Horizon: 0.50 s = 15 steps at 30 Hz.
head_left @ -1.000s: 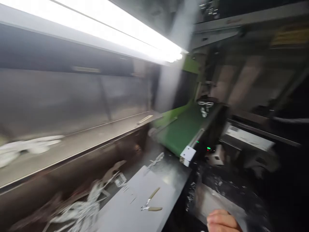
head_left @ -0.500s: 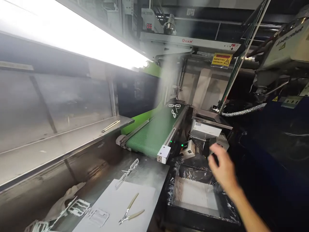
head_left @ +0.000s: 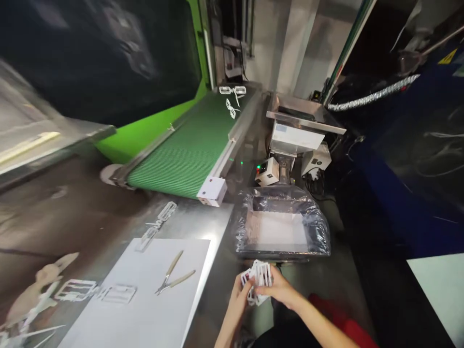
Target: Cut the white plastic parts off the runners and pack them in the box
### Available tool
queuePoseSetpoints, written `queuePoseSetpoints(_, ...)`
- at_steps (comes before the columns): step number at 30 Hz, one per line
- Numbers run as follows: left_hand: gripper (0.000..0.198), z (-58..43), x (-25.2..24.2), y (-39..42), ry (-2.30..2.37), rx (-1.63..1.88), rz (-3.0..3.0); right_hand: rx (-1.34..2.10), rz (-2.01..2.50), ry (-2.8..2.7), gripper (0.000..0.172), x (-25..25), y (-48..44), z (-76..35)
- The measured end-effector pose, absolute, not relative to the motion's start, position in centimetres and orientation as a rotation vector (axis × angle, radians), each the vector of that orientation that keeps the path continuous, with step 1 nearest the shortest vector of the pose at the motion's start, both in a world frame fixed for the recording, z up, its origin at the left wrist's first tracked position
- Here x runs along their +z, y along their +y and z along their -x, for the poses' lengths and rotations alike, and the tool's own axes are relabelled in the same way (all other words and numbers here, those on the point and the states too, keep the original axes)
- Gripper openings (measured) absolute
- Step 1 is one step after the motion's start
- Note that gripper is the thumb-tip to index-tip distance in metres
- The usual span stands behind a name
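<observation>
Low in front of my body, both hands grip a small stack of white slotted plastic frames (head_left: 261, 274). My left hand (head_left: 239, 296) closes on its left side, thumb across the front. On the right side, my right hand (head_left: 282, 289) pinches the same stack. Just beyond them stands a box lined with clear plastic film (head_left: 319, 232). To the left, side cutters (head_left: 174, 274) with beige handles lie spread on a white sheet (head_left: 145, 309). Similar white plastic frames on a runner (head_left: 119, 293) rest at the sheet's left, and another such piece (head_left: 159, 223) lies above it.
A green ribbed conveyor belt (head_left: 181, 154) carries white moulded parts (head_left: 232, 91) at its far end. A white end block (head_left: 213, 191) juts over the metal table (head_left: 217, 215). Behind the lined box are a small control box (head_left: 268, 171) and a metal tray (head_left: 304, 116).
My view has tilted down and shifted. My right hand, earlier raised with spread fingers over the box, is now low and gripping the frames. My left hand has come into view.
</observation>
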<state>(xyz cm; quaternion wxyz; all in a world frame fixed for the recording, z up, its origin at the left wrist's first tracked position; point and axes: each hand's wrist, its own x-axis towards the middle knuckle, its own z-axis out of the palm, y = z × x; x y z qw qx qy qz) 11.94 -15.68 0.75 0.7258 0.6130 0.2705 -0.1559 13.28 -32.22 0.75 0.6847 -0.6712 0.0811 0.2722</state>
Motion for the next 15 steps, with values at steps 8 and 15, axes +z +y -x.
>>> queuePoseSetpoints(8,0.064,-22.9,-2.4,-25.9,0.469,-0.653,-1.115,0.611,1.387,0.365,0.082,-3.2,-44.5,-21.4)
queuePoseSetpoints(15,0.071,-32.1,-12.4,-33.5,0.567,-0.889,-0.905,0.632,1.435,0.382,0.051,-12.2,-51.4,-31.8)
